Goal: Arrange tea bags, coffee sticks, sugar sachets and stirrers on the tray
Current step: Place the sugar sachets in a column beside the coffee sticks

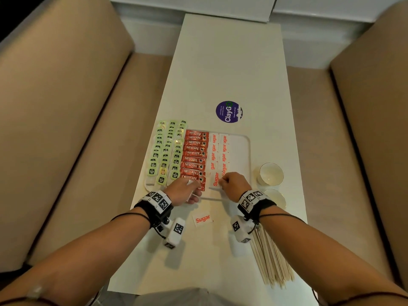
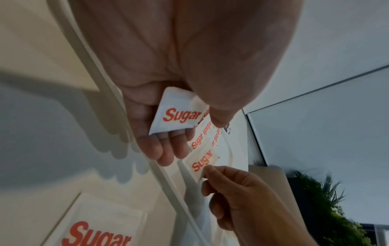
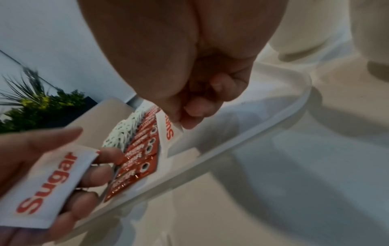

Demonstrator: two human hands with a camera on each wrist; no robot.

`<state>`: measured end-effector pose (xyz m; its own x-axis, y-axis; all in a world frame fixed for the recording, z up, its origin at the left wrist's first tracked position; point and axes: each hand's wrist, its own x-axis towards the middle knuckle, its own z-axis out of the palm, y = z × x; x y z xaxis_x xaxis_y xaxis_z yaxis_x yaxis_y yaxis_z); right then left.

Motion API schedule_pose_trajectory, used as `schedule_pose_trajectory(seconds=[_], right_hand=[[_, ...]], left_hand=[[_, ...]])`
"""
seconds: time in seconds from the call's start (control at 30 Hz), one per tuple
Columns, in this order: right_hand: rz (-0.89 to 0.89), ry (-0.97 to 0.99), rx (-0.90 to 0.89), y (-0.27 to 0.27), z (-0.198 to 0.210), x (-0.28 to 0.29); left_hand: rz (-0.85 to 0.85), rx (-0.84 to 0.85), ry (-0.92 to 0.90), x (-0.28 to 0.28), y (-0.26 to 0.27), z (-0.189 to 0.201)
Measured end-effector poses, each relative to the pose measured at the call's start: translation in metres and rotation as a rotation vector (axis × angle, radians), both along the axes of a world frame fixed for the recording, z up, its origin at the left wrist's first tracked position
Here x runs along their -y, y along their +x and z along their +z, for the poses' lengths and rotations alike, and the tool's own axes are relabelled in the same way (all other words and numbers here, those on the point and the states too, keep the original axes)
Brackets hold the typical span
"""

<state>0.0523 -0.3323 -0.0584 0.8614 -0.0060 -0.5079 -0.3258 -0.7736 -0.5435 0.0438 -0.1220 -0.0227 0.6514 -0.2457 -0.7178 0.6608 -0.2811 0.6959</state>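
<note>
A white tray [image 1: 241,149] holds rows of green tea bags [image 1: 165,151], red coffee sticks [image 1: 195,155] and two columns of white sugar sachets [image 1: 218,151]. My right hand [image 1: 231,184] pinches a sugar sachet [image 1: 215,180] by its corner at the near end of the left sugar column [image 3: 168,133]. My left hand [image 1: 185,191] holds another sugar sachet [image 2: 179,113] between thumb and fingers, hovering over the tray's near rim [image 2: 118,106]. One more sugar sachet [image 1: 202,219] lies on the table before the tray. A bundle of wooden stirrers [image 1: 271,259] lies at the near right.
Two white cups [image 1: 271,173] stand right of the tray, one nearer [image 1: 276,197]. A round purple sticker [image 1: 228,111] sits beyond the tray. The narrow white table [image 1: 231,69] runs between two beige sofas [image 1: 55,107]. The tray's right strip is bare.
</note>
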Motion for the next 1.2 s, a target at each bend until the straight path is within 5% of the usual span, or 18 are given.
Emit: schedule_pose_trajectory(seconds=[0.13,0.53,1.2], right_hand=[[0.0,-0.034,-0.086,0.004,-0.006,-0.007],[-0.053,-0.016,-0.103,0.008,-0.006,-0.017],[-0.029,-0.117,-0.077,0.01,-0.004,-0.018]], left_hand=[[0.11,-0.093,-0.108,0.004,-0.001,0.006],[0.151,-0.033,-0.041,-0.005,-0.006,0.004],[-0.039,0.212,0.152,-0.014,0.001,0.001]])
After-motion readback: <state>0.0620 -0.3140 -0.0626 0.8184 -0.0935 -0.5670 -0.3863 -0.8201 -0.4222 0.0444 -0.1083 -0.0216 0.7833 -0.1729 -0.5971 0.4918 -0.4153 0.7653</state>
